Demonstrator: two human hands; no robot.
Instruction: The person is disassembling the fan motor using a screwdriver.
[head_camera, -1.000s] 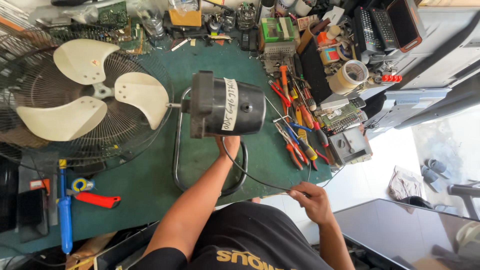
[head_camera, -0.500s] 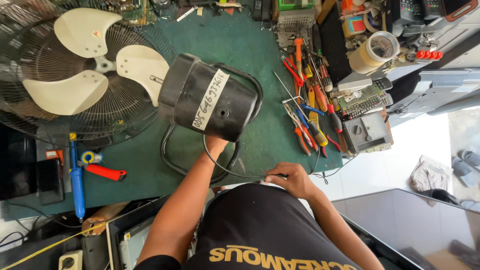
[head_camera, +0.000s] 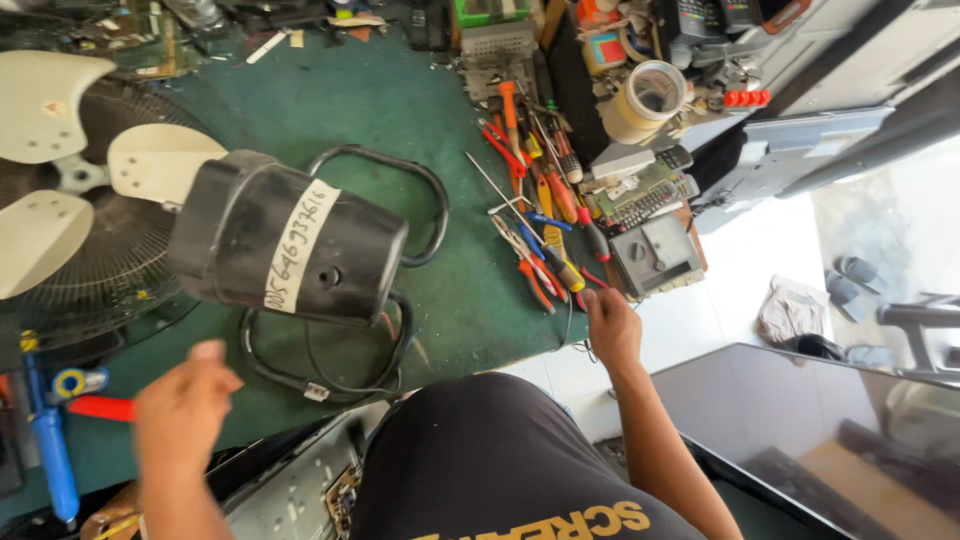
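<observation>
Head view: half a second ago the left hand (head_camera: 185, 405) was under the black fan motor (head_camera: 285, 245), propping it; now it has come away and hangs near and left of it, loosely curled, holding nothing. So the motor rests tilted on its looped black stand (head_camera: 385, 270) on the green desk (head_camera: 340, 110), blades (head_camera: 60, 180) to its left. The right hand (head_camera: 612, 325) has moved from the near desk edge to the screwdrivers (head_camera: 545, 235); fingers bent, grip unclear.

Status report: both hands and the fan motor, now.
Left hand open, off the black fan motor. Right hand at the screwdrivers. Cord looped under motor.
</observation>
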